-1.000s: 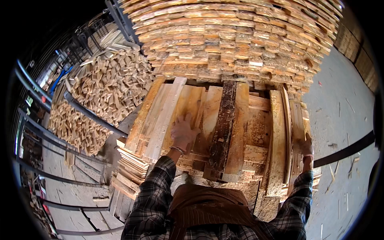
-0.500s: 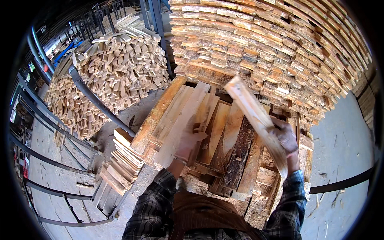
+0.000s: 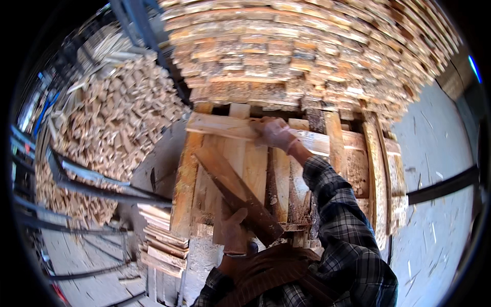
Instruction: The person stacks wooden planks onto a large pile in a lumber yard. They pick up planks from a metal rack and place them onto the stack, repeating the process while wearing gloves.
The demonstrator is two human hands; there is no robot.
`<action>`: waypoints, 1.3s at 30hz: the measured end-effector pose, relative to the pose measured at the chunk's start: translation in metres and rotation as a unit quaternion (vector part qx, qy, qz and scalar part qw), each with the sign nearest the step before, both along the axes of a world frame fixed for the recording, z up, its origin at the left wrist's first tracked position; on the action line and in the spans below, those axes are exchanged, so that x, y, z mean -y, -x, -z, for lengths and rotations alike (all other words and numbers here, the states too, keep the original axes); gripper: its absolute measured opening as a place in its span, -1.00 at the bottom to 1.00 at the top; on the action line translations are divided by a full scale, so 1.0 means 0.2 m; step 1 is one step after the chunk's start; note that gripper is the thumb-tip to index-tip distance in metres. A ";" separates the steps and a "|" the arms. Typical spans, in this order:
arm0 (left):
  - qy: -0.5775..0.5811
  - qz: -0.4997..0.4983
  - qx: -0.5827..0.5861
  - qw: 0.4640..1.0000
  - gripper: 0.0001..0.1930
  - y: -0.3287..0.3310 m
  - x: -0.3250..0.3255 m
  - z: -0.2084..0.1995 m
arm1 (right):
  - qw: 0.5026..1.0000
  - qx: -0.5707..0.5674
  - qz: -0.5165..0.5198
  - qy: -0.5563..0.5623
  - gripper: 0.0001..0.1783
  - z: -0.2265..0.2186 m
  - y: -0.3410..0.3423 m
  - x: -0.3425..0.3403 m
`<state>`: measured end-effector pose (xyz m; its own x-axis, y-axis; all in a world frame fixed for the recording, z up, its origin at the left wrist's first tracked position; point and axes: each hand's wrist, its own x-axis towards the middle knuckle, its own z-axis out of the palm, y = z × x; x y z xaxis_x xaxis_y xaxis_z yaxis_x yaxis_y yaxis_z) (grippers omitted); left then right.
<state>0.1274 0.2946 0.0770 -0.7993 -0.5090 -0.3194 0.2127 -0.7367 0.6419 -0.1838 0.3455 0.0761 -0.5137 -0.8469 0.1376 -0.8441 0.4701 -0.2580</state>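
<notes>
Around the middle of a pale board point(image 3: 222, 125) my right hand point(image 3: 276, 134) is closed. That board lies crosswise over the far ends of several boards point(image 3: 255, 169) laid lengthwise on the wooden stack before me. Nearer to me, a brown board point(image 3: 232, 187) slants across the same boards, its near end pointing right. My left hand point(image 3: 235, 233) is at that near end, its thumb against the board's left edge; its other fingers are partly hidden, and it appears to grip the board.
A tall wall of stacked planks point(image 3: 245, 56) rises behind. At left are a heap of short wood pieces point(image 3: 112, 112), a curved metal bar point(image 3: 107, 187) and a small pile of thin boards point(image 3: 162, 238). Another dark bar point(image 3: 445, 185) crosses the floor point(image 3: 429, 153) at right.
My right hand has moved left and away from me, turning its board from slanted to crosswise. My left hand has come nearer to me, and a brown board now slants beside it. The view has shifted.
</notes>
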 end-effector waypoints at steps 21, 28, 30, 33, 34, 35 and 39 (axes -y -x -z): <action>0.233 0.023 0.090 0.968 -0.42 -0.01 0.01 0.20 | 0.867 0.217 0.431 0.125 -0.54 -0.02 -0.25 -2.62; 0.238 0.001 0.091 0.967 -0.50 -0.03 0.08 0.29 | 0.913 0.039 0.349 0.208 -0.44 0.06 -0.39 -2.61; 0.258 0.024 0.090 0.962 -0.51 -0.06 0.10 0.33 | 0.905 0.106 0.411 0.022 -0.40 -0.02 -0.52 -2.31; 0.283 0.008 0.070 0.956 -0.57 -0.04 0.16 0.39 | 0.869 -0.263 0.392 -0.146 -0.38 0.12 -0.59 -2.13; 0.321 0.009 0.068 0.945 -0.59 -0.03 0.18 0.41 | 0.894 -0.216 0.382 -0.092 -0.37 0.16 -0.57 -2.17; 0.357 0.010 0.066 0.932 -0.61 -0.03 0.19 0.43 | 0.913 -0.169 0.370 -0.037 -0.35 0.20 -0.52 -2.23; 0.403 0.025 0.071 0.912 -0.64 -0.04 0.25 0.49 | 0.891 0.214 0.291 0.277 -0.04 -0.07 -0.49 -2.44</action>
